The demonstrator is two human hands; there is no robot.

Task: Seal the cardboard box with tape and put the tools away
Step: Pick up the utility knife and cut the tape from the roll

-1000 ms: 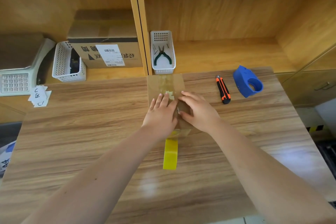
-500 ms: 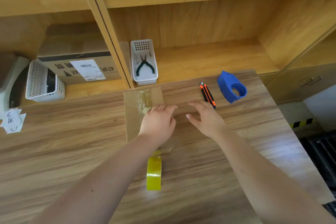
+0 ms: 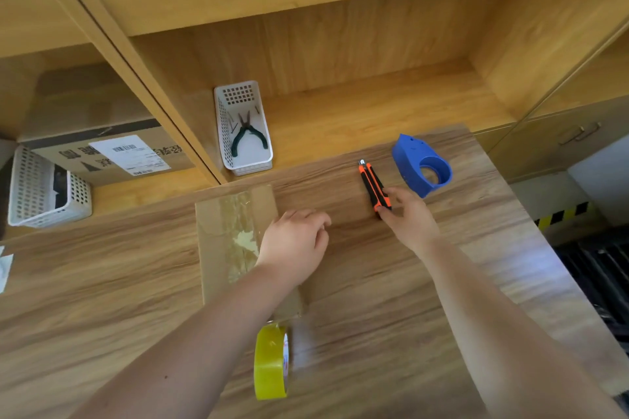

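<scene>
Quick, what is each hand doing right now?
Left hand: open, resting on the cardboard box, holding nothing.
Right hand: fingertips on the orange knife; a closed grip cannot be told.

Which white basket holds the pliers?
The narrow white basket right of the shelf divider, behind the box; the left basket holds something dark.

Your left hand (image 3: 294, 241) lies palm-down on the cardboard box (image 3: 235, 241), fingers curled at its right edge; clear tape runs along the box top. Right of the box, your right hand (image 3: 406, 221) has its fingertips on the lower end of the orange utility knife (image 3: 374, 189), grip not closed round it. Blue tape dispenser (image 3: 420, 165) sits just right of the knife. Yellow tape roll (image 3: 271, 362) stands on edge on the table (image 3: 102, 299), just below the box.
</scene>
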